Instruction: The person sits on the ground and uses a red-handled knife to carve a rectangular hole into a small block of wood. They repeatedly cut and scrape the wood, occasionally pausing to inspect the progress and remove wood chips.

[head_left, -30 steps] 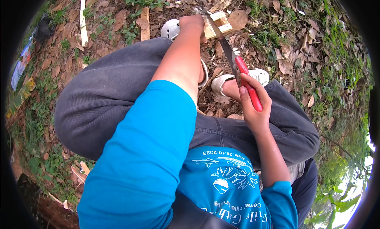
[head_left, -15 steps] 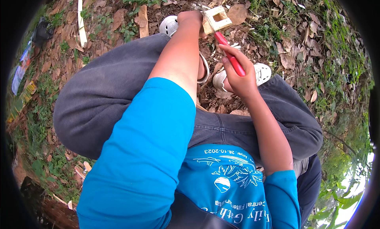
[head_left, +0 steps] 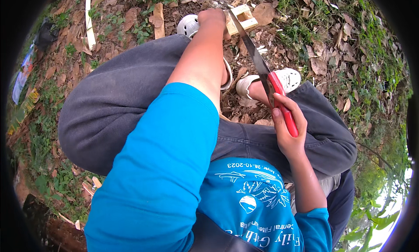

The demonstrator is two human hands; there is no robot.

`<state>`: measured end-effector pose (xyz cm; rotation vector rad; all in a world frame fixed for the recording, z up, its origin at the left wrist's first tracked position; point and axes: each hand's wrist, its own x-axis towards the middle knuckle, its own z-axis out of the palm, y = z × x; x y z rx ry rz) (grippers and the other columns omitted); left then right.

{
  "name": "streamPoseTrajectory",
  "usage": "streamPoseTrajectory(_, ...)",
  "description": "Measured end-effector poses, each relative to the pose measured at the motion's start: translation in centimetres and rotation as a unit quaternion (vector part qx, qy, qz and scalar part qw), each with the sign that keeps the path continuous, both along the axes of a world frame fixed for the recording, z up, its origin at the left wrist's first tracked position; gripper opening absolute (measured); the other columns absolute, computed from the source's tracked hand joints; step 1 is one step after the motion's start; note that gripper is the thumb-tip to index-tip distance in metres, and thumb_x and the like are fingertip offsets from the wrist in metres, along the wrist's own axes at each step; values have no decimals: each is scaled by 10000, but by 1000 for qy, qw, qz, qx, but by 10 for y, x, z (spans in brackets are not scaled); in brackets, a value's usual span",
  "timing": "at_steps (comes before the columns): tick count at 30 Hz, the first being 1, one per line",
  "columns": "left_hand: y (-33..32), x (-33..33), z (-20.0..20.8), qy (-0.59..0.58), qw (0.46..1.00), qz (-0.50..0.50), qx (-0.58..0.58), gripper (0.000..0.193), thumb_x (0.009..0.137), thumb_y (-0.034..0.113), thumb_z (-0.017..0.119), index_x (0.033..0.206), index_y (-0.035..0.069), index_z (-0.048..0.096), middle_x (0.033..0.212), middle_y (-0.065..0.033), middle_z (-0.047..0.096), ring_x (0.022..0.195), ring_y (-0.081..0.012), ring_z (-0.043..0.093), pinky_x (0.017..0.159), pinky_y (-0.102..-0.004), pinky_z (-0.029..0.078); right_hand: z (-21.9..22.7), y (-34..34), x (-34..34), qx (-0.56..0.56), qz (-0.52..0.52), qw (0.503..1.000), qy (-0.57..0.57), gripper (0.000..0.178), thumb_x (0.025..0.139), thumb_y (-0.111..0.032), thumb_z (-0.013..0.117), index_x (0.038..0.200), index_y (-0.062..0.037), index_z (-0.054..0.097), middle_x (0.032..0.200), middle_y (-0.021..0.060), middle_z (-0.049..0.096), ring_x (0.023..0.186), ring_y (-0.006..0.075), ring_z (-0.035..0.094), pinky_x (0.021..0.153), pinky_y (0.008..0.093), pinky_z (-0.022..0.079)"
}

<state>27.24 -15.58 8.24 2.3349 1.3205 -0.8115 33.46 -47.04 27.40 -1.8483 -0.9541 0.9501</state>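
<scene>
My right hand (head_left: 289, 119) is wrapped round the red handle of a hand saw (head_left: 258, 60), above my right thigh. The saw's long blade slants up and left, its tip at a pale wooden piece (head_left: 249, 22) with a square opening through it. My left hand (head_left: 212, 19) grips the left end of that wooden piece near the ground, beside my left shoe. Its fingers are mostly hidden behind the back of the hand and wrist.
White clogs (head_left: 289, 80) are on my feet on either side. A flat wooden strip (head_left: 159, 22) and a long pale strip (head_left: 90, 25) lie on leaf-covered ground at the left. A dark plastic bag (head_left: 46, 34) lies farther left. Grass (head_left: 371, 47) grows at the right.
My right hand has drawn the saw back toward me, down and to the right, so much more of the blade shows. My left hand and the wooden piece have barely shifted.
</scene>
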Motion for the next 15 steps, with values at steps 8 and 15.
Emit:
streamPoseTrajectory(8,2,-1,-3,5,999,-29,27,1069,590,609,923,1413,65,513,1379,-125,601,1295,-261,599,1030,-395,519,-83,86,8,100,-2,994,42,340,949,-17,637,1284,-62,669,1169,107,713,1063,150,650,966,291,477)
streamPoseTrajectory(15,-16,3,3,59,984,-118,118,1135,637,781,792,1426,18,502,1334,-102,622,1229,-253,622,1063,-470,419,-87,83,3,108,-45,992,39,310,952,-53,661,1261,-73,685,1144,136,731,1076,171,682,962,298,489)
